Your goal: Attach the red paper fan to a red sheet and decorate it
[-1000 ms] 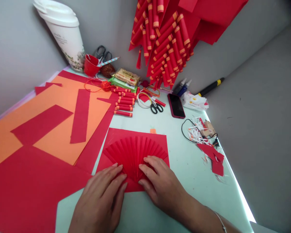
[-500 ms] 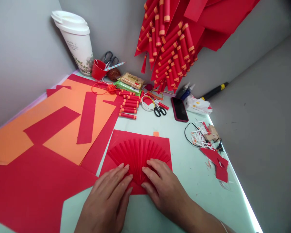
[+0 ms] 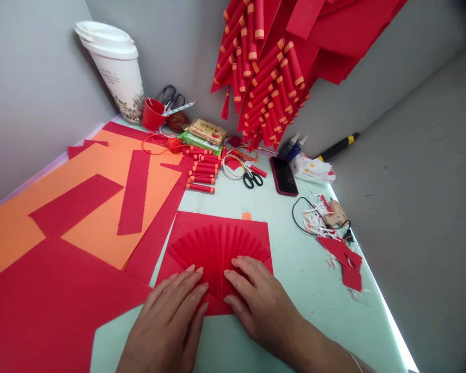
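A pleated red paper fan [image 3: 219,248] lies spread on a square red sheet [image 3: 256,228] at the near middle of the table. My left hand [image 3: 174,311] rests on the fan's left side, its fingers stretched out and lying flat. On the right side my right hand [image 3: 258,300] presses down with its fingers apart and slightly bent. Both hands touch the fan near its lower, narrow end, and they hide its two lower corners. Neither hand has anything enclosed in it.
Large red sheets [image 3: 62,300] and orange sheets [image 3: 101,223] cover the left side. Red paper rolls [image 3: 202,180], scissors [image 3: 252,179] and a phone [image 3: 284,176] lie farther back. Paper scraps [image 3: 349,274] are at right. A white cup [image 3: 116,72] stands back left; red firecracker decorations [image 3: 264,98] hang above.
The whole view has shifted slightly, so everything sits a little farther left and lower. Both hands stay on the fan in nearly the same place.
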The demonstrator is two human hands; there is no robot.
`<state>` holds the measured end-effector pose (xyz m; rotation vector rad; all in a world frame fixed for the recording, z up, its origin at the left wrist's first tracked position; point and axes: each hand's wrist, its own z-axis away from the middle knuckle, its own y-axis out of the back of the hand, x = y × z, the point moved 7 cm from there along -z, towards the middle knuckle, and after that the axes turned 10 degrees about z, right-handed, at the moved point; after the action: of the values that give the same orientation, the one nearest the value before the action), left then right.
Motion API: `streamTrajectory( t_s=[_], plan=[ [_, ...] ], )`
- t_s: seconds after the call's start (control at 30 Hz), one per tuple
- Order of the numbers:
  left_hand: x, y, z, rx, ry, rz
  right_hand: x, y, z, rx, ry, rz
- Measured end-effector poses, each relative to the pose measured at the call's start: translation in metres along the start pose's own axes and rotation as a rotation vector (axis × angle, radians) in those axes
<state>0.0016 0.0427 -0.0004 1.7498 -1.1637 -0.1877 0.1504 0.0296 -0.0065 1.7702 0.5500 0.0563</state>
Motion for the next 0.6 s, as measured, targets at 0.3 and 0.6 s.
streamTrajectory(
  t_s=[0.3,0.6],
  plan=[
    [-0.0003,-0.0024,0.0047,-0.005,0.01,-0.005,-0.0007,0.0017,-0.001,0.015,0.015,-0.001],
    [0.0007,-0.0017,0.0018,-0.017,0.036,0.023,0.0025,-0.0013,-0.0004,-0.008,0.007,-0.005]
  ],
)
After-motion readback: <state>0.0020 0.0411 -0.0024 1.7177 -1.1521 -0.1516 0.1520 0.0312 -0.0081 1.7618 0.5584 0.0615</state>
